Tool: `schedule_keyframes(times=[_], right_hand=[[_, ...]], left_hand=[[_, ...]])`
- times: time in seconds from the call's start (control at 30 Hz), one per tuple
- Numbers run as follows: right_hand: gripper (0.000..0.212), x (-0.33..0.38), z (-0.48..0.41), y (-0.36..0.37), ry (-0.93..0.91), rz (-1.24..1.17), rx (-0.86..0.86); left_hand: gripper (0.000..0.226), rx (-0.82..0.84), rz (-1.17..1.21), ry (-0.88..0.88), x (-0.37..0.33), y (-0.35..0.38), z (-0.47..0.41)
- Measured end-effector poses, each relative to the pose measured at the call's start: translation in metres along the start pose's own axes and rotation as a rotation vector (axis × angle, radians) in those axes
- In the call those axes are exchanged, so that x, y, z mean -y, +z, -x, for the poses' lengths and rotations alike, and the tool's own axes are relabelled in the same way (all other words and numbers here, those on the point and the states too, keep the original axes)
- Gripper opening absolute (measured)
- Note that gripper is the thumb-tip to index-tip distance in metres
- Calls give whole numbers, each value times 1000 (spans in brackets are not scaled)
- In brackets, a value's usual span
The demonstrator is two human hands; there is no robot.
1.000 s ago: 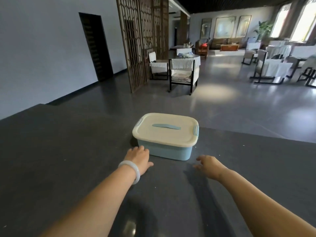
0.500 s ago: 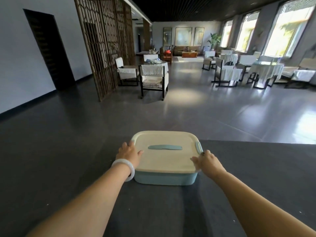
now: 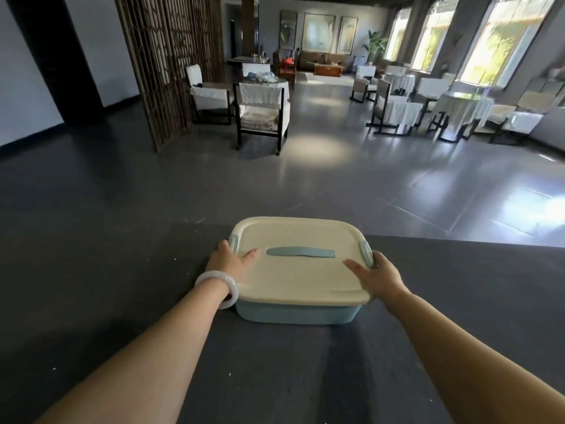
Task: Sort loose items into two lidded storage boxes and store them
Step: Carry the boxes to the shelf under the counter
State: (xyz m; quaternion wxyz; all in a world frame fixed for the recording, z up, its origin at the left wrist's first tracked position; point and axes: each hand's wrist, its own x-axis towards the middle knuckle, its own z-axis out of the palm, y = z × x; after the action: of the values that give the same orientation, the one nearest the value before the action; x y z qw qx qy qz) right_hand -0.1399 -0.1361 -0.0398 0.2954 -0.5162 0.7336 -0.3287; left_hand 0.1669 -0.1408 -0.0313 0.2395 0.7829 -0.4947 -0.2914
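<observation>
A light blue storage box [image 3: 298,313] with a cream lid [image 3: 298,273] sits on the dark table [image 3: 107,301] near its far edge. The lid is on, with a blue handle [image 3: 300,252] lying flat across its middle. My left hand [image 3: 227,261], with a white bangle on the wrist, grips the box's left side beside the left latch [image 3: 233,241], thumb on the lid. My right hand [image 3: 377,278] grips the right side at the right latch [image 3: 363,247], thumb on the lid. No loose items or second box are in view.
The table's far edge [image 3: 458,241] runs just behind the box, with a grey tiled floor beyond. Chairs [image 3: 261,113] and cloth-covered tables [image 3: 464,113] stand far off. A wooden lattice screen [image 3: 171,62] is at the back left.
Both hands have moved from the table in front of the box to its two sides and closed on it. The view has drawn nearer to the box.
</observation>
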Motion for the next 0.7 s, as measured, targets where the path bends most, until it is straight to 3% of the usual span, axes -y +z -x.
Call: schedule_keyframes(times=[0.4, 0.7], right_hand=[[38, -16, 48, -7, 51, -233, 15], [61, -58, 123, -35, 109, -337, -61]], left_hand=[[87, 19, 50, 22, 22, -2, 42], [87, 17, 52, 77, 36, 11, 117]])
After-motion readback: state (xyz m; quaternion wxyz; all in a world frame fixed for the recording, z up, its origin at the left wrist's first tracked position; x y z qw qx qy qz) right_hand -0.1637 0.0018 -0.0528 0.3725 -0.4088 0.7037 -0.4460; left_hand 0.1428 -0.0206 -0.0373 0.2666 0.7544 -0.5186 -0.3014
